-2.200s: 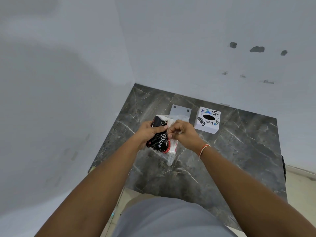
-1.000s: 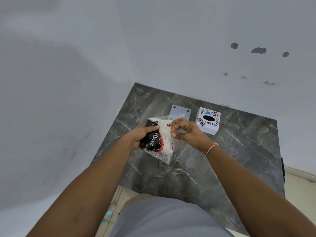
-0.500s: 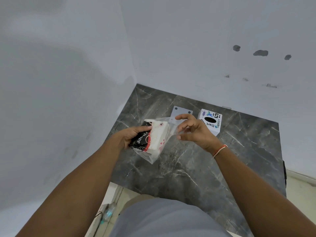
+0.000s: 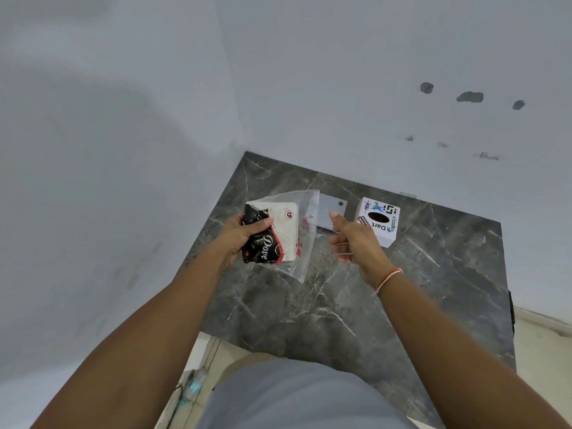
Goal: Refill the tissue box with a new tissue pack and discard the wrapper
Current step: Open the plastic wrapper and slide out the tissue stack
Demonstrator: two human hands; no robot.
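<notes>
My left hand (image 4: 238, 239) grips a tissue pack (image 4: 280, 235) in a black, red and white "Dove" wrapper, held above the dark marble counter. A clear plastic flap of the wrapper (image 4: 305, 239) hangs open on the pack's right side. My right hand (image 4: 353, 243) hovers to the right of the pack with fingers apart, holding nothing. The white cube tissue box (image 4: 379, 221), with stickers and a dark oval slot on top, stands on the counter just behind my right hand.
A flat grey plate (image 4: 329, 212) lies on the counter (image 4: 340, 305) between the pack and the box. White walls close the corner at left and back. The counter's near edge drops to a pale floor with a small bottle (image 4: 193, 387) below.
My right hand has let go of the wrapper and drawn away to the right, fingers spreading. My left hand has turned the pack so its white face and loose clear flap show.
</notes>
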